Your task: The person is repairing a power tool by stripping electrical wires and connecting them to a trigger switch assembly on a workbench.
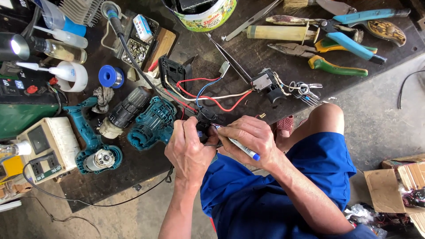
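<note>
Left hand [189, 148]: its grip is clenched around a small black switch block [205, 120], fingers curled over the lower part, at the near edge of the counter [265, 57].
Right hand [250, 139]: its grip grasps a white pen-like tool with a blue end [241, 147], the tip meeting the switch block just left of the fingers.
Switch block: between both hands, partly hidden by the left fingers.
Wires [212, 95]: red, blue and white, running up and away from the switch block to a black trigger unit [264, 82] above the right hand.
Teal drill housing [152, 124]: just left of the left hand, lying on the counter.
Pliers [336, 66]: green-handled, well above the right hand.
</note>
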